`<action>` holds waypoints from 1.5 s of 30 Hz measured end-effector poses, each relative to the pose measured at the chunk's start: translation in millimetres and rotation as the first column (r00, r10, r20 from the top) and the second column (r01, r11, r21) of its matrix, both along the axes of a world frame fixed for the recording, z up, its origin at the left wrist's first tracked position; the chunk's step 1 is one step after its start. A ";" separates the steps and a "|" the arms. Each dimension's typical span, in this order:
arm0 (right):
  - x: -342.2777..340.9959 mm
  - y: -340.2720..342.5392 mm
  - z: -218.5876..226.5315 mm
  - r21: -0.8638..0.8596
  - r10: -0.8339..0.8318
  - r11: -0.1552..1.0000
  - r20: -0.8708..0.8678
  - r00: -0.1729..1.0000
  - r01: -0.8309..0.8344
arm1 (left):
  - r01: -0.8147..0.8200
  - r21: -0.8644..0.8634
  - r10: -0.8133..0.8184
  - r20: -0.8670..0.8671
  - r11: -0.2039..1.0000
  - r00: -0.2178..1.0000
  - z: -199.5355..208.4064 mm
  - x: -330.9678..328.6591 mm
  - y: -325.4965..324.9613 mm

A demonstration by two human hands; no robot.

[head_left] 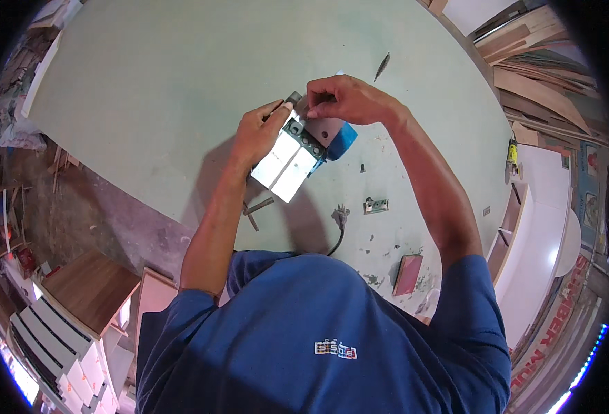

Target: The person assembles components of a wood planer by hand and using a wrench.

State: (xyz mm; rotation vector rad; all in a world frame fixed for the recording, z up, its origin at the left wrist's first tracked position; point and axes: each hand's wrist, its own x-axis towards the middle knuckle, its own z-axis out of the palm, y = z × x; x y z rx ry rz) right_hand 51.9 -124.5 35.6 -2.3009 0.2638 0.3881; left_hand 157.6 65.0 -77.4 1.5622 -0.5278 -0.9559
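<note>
A blue electric hand planer (342, 141) lies on the table with its bright metal sole (282, 166) turned up. Across its middle runs a dark bar with several round holes (306, 140). My left hand (257, 134) grips the planer's left edge, its thumb resting near the dark bar. Above the far part of the tool, my right hand (346, 101) has thumb and forefinger pinched together close to the bar. Whatever sits in that pinch is too small to make out.
Right of the planer lie a small slotted metal part (376, 205), a tiny dark piece (362, 168) and a reddish block (407, 274). A power plug (341, 215) on its cord and a T-shaped metal tool (257, 207) are nearer me. Wood strips (539, 96) are stacked beyond the table.
</note>
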 end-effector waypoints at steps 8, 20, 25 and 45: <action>-11.7 3.3 -9.4 0.034 -0.016 0.999 -0.006 1.000 0.016 | 0.034 0.037 -0.035 0.019 0.999 0.999 3.2 -1.9 0.2; -48.3 46.6 -48.4 0.059 -0.536 0.844 0.139 0.833 0.533 | -0.057 -0.075 0.053 -0.056 0.996 0.997 -7.4 -0.7 1.7; -54.0 75.5 -29.4 -0.111 -0.575 0.778 0.269 0.773 0.618 | -0.039 -0.062 0.040 0.011 0.997 0.999 -0.9 -0.3 1.3; -303.3 117.0 -95.2 0.744 -0.984 0.010 -0.110 0.138 0.668 | -0.306 0.102 0.187 0.599 0.946 0.779 16.7 -125.1 -33.3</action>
